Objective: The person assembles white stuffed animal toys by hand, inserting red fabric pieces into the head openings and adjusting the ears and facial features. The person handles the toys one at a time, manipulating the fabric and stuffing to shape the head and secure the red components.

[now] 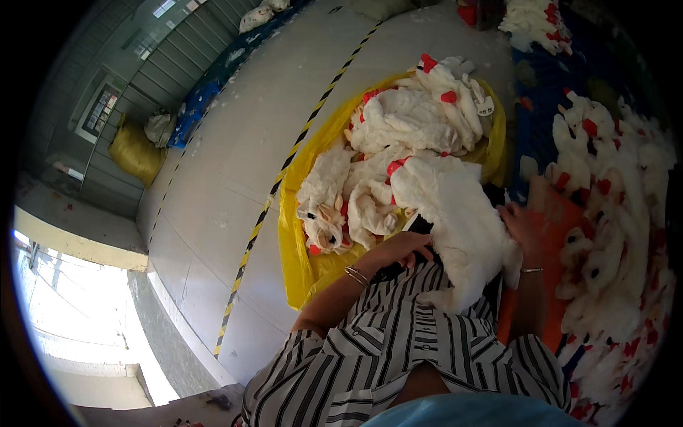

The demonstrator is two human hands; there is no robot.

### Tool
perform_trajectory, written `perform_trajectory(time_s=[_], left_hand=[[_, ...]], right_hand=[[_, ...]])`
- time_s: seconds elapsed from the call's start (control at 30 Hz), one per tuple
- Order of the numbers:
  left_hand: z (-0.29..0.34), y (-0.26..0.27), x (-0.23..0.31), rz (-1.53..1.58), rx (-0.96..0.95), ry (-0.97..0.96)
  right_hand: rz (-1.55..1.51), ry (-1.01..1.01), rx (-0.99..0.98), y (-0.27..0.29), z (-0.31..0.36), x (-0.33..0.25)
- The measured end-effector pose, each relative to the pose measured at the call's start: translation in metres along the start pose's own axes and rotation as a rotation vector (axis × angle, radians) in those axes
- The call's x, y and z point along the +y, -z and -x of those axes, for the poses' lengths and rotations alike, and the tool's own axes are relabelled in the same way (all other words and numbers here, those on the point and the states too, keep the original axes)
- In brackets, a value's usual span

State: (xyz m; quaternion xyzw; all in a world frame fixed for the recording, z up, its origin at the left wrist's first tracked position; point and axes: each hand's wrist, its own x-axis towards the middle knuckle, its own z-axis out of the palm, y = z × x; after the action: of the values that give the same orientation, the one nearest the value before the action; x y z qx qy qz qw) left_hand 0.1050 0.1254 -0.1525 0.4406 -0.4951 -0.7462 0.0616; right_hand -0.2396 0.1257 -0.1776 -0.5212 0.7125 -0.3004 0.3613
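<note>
A white plush toy skin (455, 206) with long fluffy pile and a red patch at its far end lies across my lap. My left hand (407, 248) is at its left edge, fingers loosely bent and a little apart, with nothing visible between them. On the other side, my right hand (519, 222) has its fingers curled at the skin's right edge; part of the grip is hidden by the pile. Just beyond my knees, a yellow plastic sack (290, 235) lies spread out under a heap of similar plush skins (405, 117) with red parts.
More white and red plush pieces (605, 263) are piled at my right, beside an orange surface (546, 213). Yellow-black tape (274, 188) runs along the pale floor to the left. A full yellow sack (135, 151) stands by the far left wall.
</note>
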Motion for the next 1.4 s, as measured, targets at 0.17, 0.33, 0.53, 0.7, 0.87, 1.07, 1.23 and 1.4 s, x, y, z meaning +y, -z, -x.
perform_trajectory(time_s=[0.17, 0.33, 0.53, 0.7, 0.87, 1.07, 1.23, 1.4], left_hand=[[-0.041, -0.028, 0.010, 0.028, 0.085, -0.003], [-0.084, -0.008, -0.017, 0.322, 0.415, -0.244], [-0.034, 0.028, 0.037, 0.728, 0.432, -0.469], [-0.031, -0.006, 0.023, 0.353, 0.240, -0.543], [-0.026, -0.041, 0.051, 0.120, -0.052, -0.555], [-0.030, 0.009, 0.046, 0.064, 0.027, -0.471], [-0.055, 0.077, -0.019, 0.228, 0.385, -0.230], [-0.101, 0.093, -0.086, 0.270, 0.383, -0.063]], right_hand=[[-0.142, 0.025, -0.248, -0.033, 0.000, -0.024], [-0.308, 0.364, -0.209, -0.051, 0.028, -0.020], [-0.652, 0.141, 0.048, 0.054, 0.041, 0.041], [-0.793, 0.035, -0.323, 0.032, 0.027, -0.012], [-0.511, 0.108, -0.518, -0.026, 0.016, -0.026], [-0.442, 0.212, 0.326, 0.117, 0.007, -0.017], [-0.633, 0.666, 1.038, 0.277, 0.065, -0.001], [-0.855, 0.540, 0.776, 0.231, 0.030, -0.007]])
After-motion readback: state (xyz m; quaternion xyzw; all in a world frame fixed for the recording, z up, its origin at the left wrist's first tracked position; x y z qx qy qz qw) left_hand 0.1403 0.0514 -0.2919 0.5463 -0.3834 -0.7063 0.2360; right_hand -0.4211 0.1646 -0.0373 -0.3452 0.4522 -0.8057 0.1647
